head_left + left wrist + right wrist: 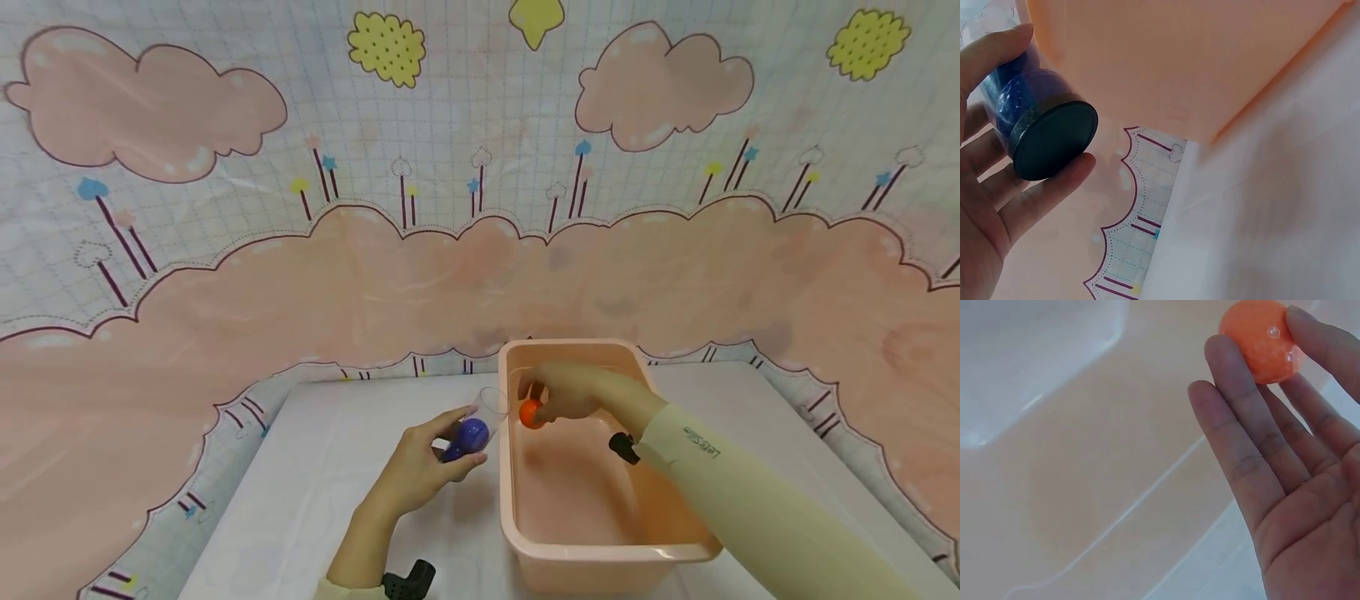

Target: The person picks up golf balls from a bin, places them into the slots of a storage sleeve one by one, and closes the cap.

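My left hand (422, 467) grips a clear cylindrical container (492, 402) just outside the left rim of a peach plastic tub. Inside the container are blue balls (472, 435), and its upper end tilts toward the tub. Its round dark base (1057, 140) faces the left wrist camera, with fingers wrapped about the side. Over the left part of the tub, my right hand (573, 390) pinches an orange ball (1260, 340) between thumb and fingertips. The ball is close to the container's mouth in the head view.
The deep peach tub (507, 500) stands on a white-covered table (337, 483), right of centre. Behind and around the table hangs a patterned cloth (450, 283) with clouds and hearts. A black wrist device (409, 581) is on the left wrist, another (623, 448) on the right.
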Action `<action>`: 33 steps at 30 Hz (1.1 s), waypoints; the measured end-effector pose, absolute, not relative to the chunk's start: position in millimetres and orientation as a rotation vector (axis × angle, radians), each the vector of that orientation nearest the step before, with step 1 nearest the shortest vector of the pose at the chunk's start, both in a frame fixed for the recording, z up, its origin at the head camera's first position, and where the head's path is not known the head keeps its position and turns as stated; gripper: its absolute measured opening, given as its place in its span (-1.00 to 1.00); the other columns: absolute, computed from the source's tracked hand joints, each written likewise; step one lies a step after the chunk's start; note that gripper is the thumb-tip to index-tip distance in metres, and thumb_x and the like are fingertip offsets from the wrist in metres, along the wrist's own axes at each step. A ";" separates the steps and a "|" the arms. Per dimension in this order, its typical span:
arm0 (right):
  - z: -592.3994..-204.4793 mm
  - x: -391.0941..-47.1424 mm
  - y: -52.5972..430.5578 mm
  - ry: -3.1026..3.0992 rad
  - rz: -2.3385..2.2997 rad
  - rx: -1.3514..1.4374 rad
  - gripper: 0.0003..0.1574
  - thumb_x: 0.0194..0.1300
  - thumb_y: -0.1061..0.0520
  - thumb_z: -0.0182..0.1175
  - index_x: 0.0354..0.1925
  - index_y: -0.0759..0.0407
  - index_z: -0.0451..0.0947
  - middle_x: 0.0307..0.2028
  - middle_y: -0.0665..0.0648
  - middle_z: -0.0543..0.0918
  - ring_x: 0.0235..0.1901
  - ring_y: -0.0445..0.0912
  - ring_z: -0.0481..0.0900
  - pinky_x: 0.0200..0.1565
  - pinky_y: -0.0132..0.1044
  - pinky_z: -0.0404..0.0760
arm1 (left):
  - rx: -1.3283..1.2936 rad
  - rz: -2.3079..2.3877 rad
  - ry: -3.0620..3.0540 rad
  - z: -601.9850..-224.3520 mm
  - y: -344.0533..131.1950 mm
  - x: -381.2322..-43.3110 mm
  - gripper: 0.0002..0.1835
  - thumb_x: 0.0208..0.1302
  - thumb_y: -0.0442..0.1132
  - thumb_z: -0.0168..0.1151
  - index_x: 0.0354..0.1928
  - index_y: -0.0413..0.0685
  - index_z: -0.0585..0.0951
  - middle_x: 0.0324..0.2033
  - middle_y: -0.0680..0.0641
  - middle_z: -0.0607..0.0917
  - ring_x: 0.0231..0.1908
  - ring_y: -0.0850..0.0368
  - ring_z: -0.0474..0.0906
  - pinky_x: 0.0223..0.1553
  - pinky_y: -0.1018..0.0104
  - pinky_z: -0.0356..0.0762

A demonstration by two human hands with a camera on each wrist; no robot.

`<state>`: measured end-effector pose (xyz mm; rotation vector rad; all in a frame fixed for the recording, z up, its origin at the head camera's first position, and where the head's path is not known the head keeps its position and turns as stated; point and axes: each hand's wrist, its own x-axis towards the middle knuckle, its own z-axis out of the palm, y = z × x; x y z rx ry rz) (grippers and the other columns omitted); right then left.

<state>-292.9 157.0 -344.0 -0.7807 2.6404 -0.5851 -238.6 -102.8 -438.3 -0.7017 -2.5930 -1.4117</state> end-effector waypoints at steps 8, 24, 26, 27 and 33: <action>-335.3 -284.0 165.3 2.690 -0.668 -0.839 -0.57 0.16 0.04 0.40 0.01 -0.01 0.58 -0.08 -0.03 0.64 -0.23 -0.14 0.63 -0.14 -0.29 0.67 | -0.680 -1.437 -2.594 -437.2 -103.3 -238.4 -0.44 -0.01 0.25 0.42 0.06 0.46 0.47 -0.13 0.16 0.71 -0.11 0.27 0.63 -0.19 0.41 0.62; -327.0 -274.1 174.6 2.701 -0.892 -1.009 -0.59 0.20 -0.02 0.36 0.02 -0.07 0.56 -0.06 -0.04 0.64 -0.22 -0.18 0.64 -0.07 -0.30 0.65 | -0.680 -1.434 -2.599 -434.3 -105.5 -237.5 -0.47 -0.01 0.26 0.41 0.04 0.53 0.47 -0.14 0.17 0.70 -0.11 0.27 0.62 -0.19 0.42 0.62; -326.1 -272.1 174.2 2.701 -0.914 -1.023 -0.59 0.20 -0.03 0.36 0.02 -0.09 0.55 -0.06 -0.06 0.63 -0.23 -0.20 0.64 -0.07 -0.33 0.64 | -0.677 -1.429 -2.605 -434.2 -105.8 -237.5 -0.47 0.00 0.26 0.41 0.05 0.54 0.47 -0.13 0.16 0.70 -0.10 0.27 0.62 -0.19 0.43 0.62; -325.4 -271.0 174.0 2.700 -0.926 -1.033 -0.59 0.20 -0.04 0.36 0.02 -0.09 0.55 -0.06 -0.05 0.63 -0.23 -0.20 0.64 -0.07 -0.33 0.64 | -0.675 -1.429 -2.608 -434.3 -105.9 -237.5 -0.47 0.00 0.27 0.40 0.05 0.54 0.47 -0.12 0.16 0.70 -0.10 0.27 0.62 -0.19 0.43 0.61; -320.0 -266.9 173.5 2.701 -0.989 -1.046 -0.57 0.19 -0.05 0.37 0.03 -0.06 0.56 -0.07 -0.06 0.64 -0.24 -0.20 0.65 -0.08 -0.34 0.65 | -0.676 -1.427 -2.616 -434.1 -105.8 -238.2 -0.46 0.01 0.27 0.40 0.06 0.55 0.46 -0.10 0.14 0.70 -0.10 0.26 0.62 -0.19 0.44 0.61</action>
